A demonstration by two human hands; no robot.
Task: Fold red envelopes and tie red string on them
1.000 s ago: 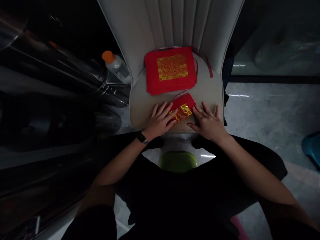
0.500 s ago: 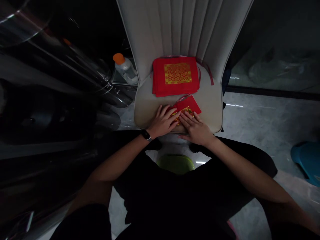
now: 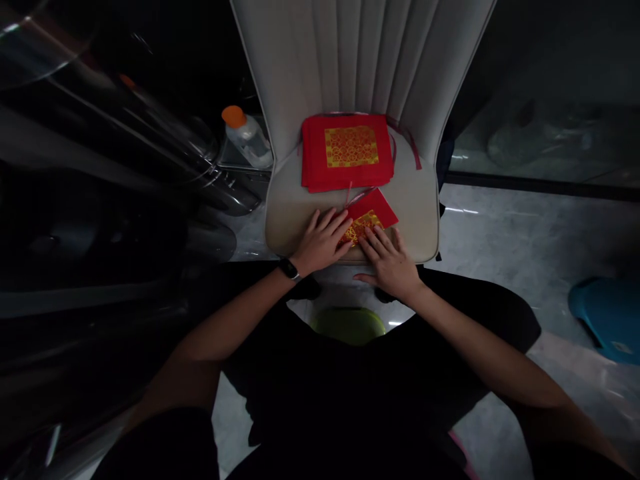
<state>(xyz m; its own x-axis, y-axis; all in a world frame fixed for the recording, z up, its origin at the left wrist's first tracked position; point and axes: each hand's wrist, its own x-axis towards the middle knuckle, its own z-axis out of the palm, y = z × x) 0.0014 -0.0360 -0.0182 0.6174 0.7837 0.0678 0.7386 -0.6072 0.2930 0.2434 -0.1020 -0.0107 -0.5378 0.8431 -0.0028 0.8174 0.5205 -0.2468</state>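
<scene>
A small red pouch (image 3: 383,208) with a gold printed panel lies tilted near the front edge of the chair seat (image 3: 285,220). My left hand (image 3: 323,243) rests flat over its left part, fingers stretched out. On the lower right part lie the fingers of my right hand (image 3: 393,263), spread, with the thumb held apart. Some of the gold panel shows between the two hands; the covered edges are hidden. Just behind the pouch sits a stack of larger red pieces (image 3: 350,177), with a gold patterned rectangle on top and thin dark red ribbons at its sides.
Left of the chair, a clear bottle with an orange cap (image 3: 249,137) stands on a low surface beside shiny dark cylinders. A green container (image 3: 349,327) is on the floor between the legs. A blue plastic object (image 3: 607,320) sits on the floor at far right.
My hands have moved slightly apart, baring more of the gold panel. The whole view has shifted a little. The stack stays in place on the seat.
</scene>
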